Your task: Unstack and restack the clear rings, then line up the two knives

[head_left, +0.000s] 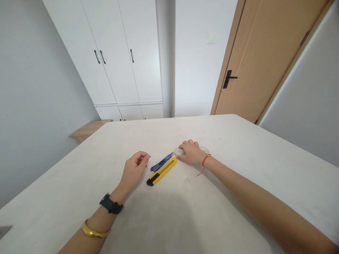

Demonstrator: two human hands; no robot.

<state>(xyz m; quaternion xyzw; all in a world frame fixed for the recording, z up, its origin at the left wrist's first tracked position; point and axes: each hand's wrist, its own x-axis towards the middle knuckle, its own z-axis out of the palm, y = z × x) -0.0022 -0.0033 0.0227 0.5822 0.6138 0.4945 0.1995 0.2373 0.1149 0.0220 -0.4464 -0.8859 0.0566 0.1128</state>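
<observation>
My left hand (135,169) hovers low over the white table (238,148), its fingers loosely curled and holding nothing. Just to its right lie a yellow utility knife (161,171) and a slimmer blue utility knife (161,162), side by side and angled. My right hand (191,152) is cupped over a clear tape roll (178,151), whose rim shows on both sides of the hand. The middle of the roll is hidden under my palm and fingers.
The table's far corner narrows toward a white wardrobe (127,70). A wooden door (254,60) with a black handle stands at the right, and a wooden shelf (88,128) sits against the left wall. Walls flank the table on both sides.
</observation>
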